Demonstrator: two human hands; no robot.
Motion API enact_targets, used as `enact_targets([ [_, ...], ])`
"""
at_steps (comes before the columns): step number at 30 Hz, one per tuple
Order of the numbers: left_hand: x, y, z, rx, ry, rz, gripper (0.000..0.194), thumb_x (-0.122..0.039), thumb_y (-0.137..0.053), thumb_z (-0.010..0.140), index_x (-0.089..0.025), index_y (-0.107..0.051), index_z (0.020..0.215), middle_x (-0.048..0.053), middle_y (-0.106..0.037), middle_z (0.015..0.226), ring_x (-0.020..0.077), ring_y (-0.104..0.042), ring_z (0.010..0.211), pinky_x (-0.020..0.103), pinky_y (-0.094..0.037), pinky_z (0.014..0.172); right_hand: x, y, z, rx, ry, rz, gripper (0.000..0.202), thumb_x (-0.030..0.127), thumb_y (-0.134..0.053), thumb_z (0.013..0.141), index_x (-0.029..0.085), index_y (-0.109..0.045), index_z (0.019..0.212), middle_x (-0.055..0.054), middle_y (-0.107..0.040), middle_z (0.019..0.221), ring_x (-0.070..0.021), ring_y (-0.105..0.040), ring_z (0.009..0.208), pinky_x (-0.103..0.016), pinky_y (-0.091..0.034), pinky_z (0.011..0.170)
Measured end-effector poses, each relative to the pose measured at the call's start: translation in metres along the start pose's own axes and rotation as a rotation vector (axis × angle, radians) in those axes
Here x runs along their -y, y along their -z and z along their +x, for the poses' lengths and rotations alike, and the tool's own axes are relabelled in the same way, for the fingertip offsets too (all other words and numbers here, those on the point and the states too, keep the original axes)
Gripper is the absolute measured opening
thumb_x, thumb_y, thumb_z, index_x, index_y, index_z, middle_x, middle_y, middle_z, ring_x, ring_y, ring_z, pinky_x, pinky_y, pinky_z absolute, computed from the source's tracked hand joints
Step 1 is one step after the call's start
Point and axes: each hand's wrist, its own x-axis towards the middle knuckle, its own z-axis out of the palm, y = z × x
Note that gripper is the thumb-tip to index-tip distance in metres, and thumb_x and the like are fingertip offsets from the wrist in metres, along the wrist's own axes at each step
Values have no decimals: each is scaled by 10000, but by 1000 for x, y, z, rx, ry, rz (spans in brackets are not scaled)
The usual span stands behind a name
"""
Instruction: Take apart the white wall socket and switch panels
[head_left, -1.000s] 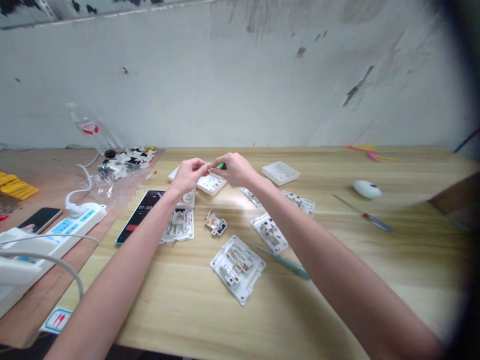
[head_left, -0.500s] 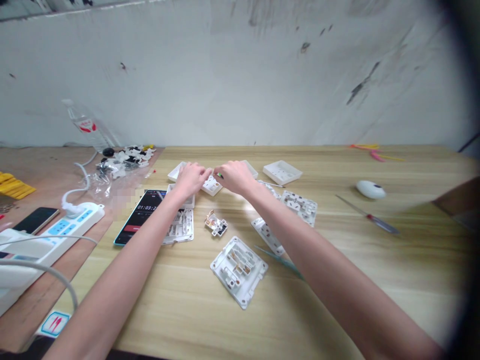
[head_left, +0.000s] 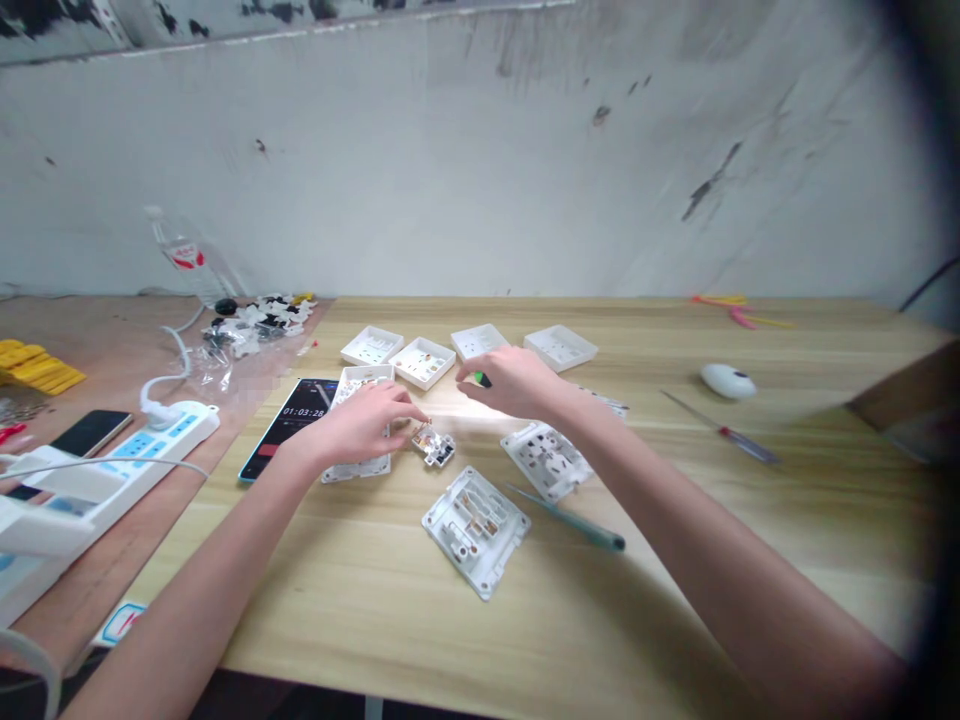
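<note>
My left hand (head_left: 367, 422) is over the white part beside the phone, its fingertips at the edge of a small metal-and-white mechanism (head_left: 433, 446). Its fingers look bent together, but what they hold, if anything, is hidden. Curled around a green-and-black handle (head_left: 482, 380), my right hand (head_left: 510, 382) hovers behind the mechanism. A white socket panel (head_left: 476, 530) lies nearest me, brass pieces in it. Another white panel (head_left: 546, 460) lies under my right forearm. Several shallow white trays stand in a row at the back, one (head_left: 422, 362) holding small parts.
A phone with a timer (head_left: 289, 425) lies left of the parts. Further left are a power strip (head_left: 142, 460), a bottle (head_left: 184, 255) and a pile of small pieces (head_left: 259, 325). One screwdriver (head_left: 592, 530) lies near the panels, another (head_left: 742, 442) at right beside a white mouse-shaped object (head_left: 727, 380).
My left hand has moved from the trays down toward the mechanism. My right hand has shifted right and slightly nearer, uncovering the back trays. The view has moved slightly.
</note>
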Motion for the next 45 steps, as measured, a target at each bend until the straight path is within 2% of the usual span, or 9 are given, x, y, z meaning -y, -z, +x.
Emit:
enact_targets([
  [7, -3, -11, 5, -51, -38, 103, 265, -320, -547, 902, -290, -647, 1146, 43, -625, 993, 198, -538, 910, 321, -365, 810, 41, -2, -41, 130, 26, 0, 431, 592, -532, 785, 226, -728, 902, -66, -674, 661, -178, -559, 585, -291, -259, 516],
  [11, -5, -14, 9, -72, -81, 190, 169, -280, -543, 906, -243, -697, 967, 44, -638, 964, 201, -543, 912, 321, -366, 807, 57, -15, -43, 129, -13, -74, 387, 539, -562, 765, 183, -709, 734, -99, -685, 691, -182, -568, 579, -294, -216, 501],
  [19, 7, 0, 15, -182, -76, 121, 146, -264, -556, 889, -200, -682, 856, 41, -647, 882, 190, -558, 862, 298, -402, 767, 41, -22, -43, 109, -36, -45, 331, 491, -565, 787, 192, -706, 817, -90, -701, 735, -182, -591, 628, -295, -225, 504],
  [24, 29, 10, 48, -340, 119, 157, 172, -257, -541, 886, -201, -697, 931, 58, -682, 909, 226, -565, 910, 347, -391, 829, 37, -25, -43, 94, -32, -36, 363, 523, -571, 788, 208, -705, 906, -82, -708, 803, -186, -602, 671, -295, -241, 522],
  [29, 51, 0, 67, -328, 210, 137, 295, -132, -574, 826, -192, -645, 1106, 63, -673, 982, 222, -574, 942, 346, -409, 861, 39, -25, -44, 89, -55, -51, 353, 519, -588, 776, 184, -699, 785, -87, -696, 772, -181, -585, 635, -294, -231, 517],
  [34, 17, -3, 43, -402, 121, 74, 217, -188, -533, 879, -198, -642, 1066, 74, -630, 1042, 221, -549, 1017, 366, -401, 896, 37, -23, -47, 57, -50, -36, 331, 487, -594, 776, 199, -699, 902, -74, -696, 823, -180, -587, 662, -295, -242, 526],
  [36, -6, -4, 31, -316, 40, -13, 152, -267, -539, 894, -205, -671, 940, 50, -652, 964, 205, -571, 956, 356, -402, 879, 36, -23, -49, 40, -49, -31, 321, 469, -590, 781, 201, -696, 921, -73, -695, 840, -182, -589, 671, -295, -246, 531],
  [39, -32, -8, 20, -237, 110, -62, 212, -380, -588, 866, -199, -681, 807, 27, -676, 837, 199, -595, 859, 354, -401, 832, 37, -22, -51, 18, -48, -30, 310, 457, -590, 780, 199, -694, 916, -73, -693, 853, -177, -584, 654, -295, -238, 527],
  [45, -39, -16, 21, -135, 227, -258, 206, -365, -621, 835, -188, -714, 790, 22, -711, 764, 158, -618, 709, 268, -416, 686, 42, -25, -52, -3, -42, -34, 314, 463, -589, 779, 193, -704, 892, -76, -692, 847, -171, -583, 639, -290, -237, 525],
])
